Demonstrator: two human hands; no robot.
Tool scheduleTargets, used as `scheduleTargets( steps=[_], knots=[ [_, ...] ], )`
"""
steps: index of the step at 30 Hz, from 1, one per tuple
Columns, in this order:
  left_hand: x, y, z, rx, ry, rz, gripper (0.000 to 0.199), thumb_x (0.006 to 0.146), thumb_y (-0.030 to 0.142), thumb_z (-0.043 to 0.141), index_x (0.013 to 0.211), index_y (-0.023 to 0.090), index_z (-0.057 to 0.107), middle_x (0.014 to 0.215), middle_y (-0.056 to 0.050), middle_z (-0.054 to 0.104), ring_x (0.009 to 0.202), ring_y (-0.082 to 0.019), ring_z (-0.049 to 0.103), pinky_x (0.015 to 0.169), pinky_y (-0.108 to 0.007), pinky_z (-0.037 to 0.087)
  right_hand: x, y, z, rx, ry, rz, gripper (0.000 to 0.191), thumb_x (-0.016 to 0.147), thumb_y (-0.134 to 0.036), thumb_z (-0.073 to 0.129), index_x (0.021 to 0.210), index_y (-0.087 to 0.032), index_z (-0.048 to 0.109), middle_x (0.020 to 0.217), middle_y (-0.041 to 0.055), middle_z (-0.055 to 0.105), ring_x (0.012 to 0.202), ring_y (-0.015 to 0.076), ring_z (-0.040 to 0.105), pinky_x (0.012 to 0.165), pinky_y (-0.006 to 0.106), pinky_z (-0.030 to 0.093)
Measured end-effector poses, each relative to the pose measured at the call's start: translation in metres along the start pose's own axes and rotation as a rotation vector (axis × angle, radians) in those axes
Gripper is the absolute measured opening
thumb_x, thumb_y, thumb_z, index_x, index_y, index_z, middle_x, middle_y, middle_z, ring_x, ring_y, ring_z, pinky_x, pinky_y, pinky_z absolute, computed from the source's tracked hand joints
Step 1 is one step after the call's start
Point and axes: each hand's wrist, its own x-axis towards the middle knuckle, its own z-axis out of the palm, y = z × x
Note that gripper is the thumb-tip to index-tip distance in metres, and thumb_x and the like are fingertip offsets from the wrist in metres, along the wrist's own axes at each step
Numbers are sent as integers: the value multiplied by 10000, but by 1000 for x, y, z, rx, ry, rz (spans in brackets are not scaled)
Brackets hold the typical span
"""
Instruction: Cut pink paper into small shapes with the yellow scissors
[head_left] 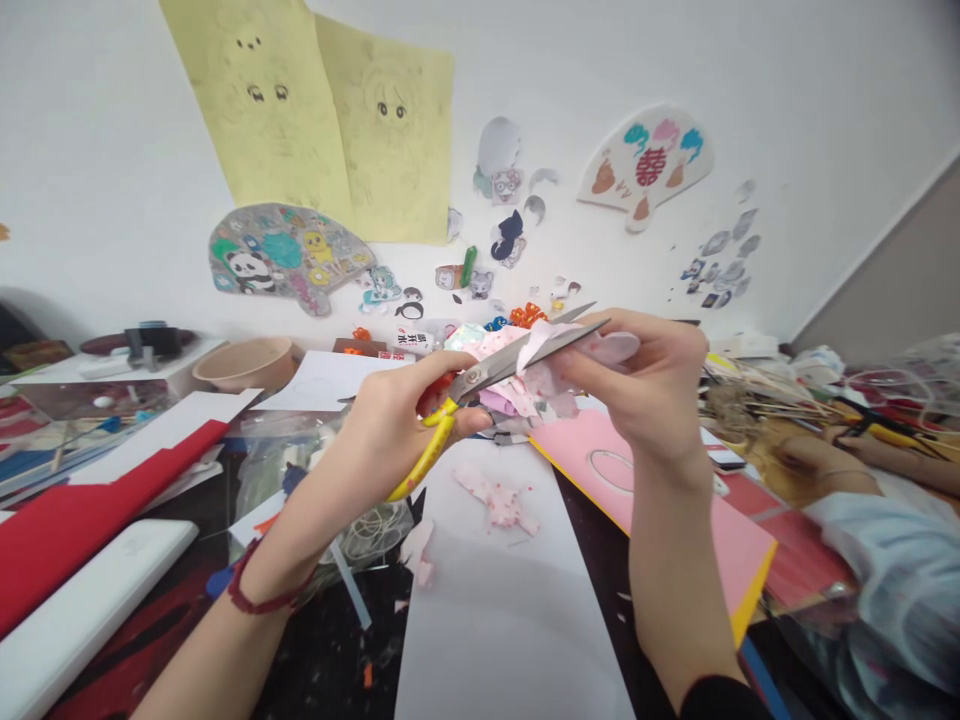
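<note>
Fingers of my left hand [394, 415] are wrapped round the yellow handles of a pair of scissors [471, 378]. The blades point up and right and stand slightly apart, with pale pink paper between them. My right hand [649, 380] pinches that pale pink paper piece [616, 348] near the blade tips. Behind the blades lies a heap of pink speckled scraps [544, 390], partly hidden by the scissors and hands. Below, a pink scrap [501, 502] rests on a long white sheet [502, 620]. Another pale scrap [420, 550] lies at the sheet's left edge.
To the right lies a pink folder with yellow edges [720, 530]; another person's arm [825, 465] reaches in beyond it. On the left are a white box [112, 605], a red strip [112, 510], a clear plastic bag [277, 470] and a tan bowl [246, 364]. Decorated fans [289, 255] hang on the wall.
</note>
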Motion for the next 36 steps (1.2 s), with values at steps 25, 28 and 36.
scheduleTargets(
  steps=[25, 28, 36],
  knots=[
    [1, -4, 0, 53, 66, 120, 553, 898, 707, 626, 989, 169, 714, 595, 70, 369, 565, -105, 303, 525, -227, 264, 1, -2, -4, -25, -51, -19, 61, 765, -288, 845, 745, -288, 787, 679, -36, 746, 607, 143, 639, 546, 296, 511],
    [1, -5, -3, 62, 52, 136, 498, 902, 673, 648, 910, 180, 718, 581, 69, 357, 568, -107, 269, 516, -228, 255, 1, -5, -7, -42, -94, 13, 151, 777, -329, 848, 679, -272, 748, 593, -36, 683, 543, 132, 578, 491, 298, 458],
    [0, -7, -12, -43, -72, -20, 480, 898, 571, 672, 1170, 177, 695, 726, -18, 690, 600, -152, 550, 579, -260, 427, 0, -6, -8, 5, -138, 82, 141, 782, -357, 856, 710, -275, 768, 538, -36, 639, 526, 138, 568, 487, 312, 446]
  ],
)
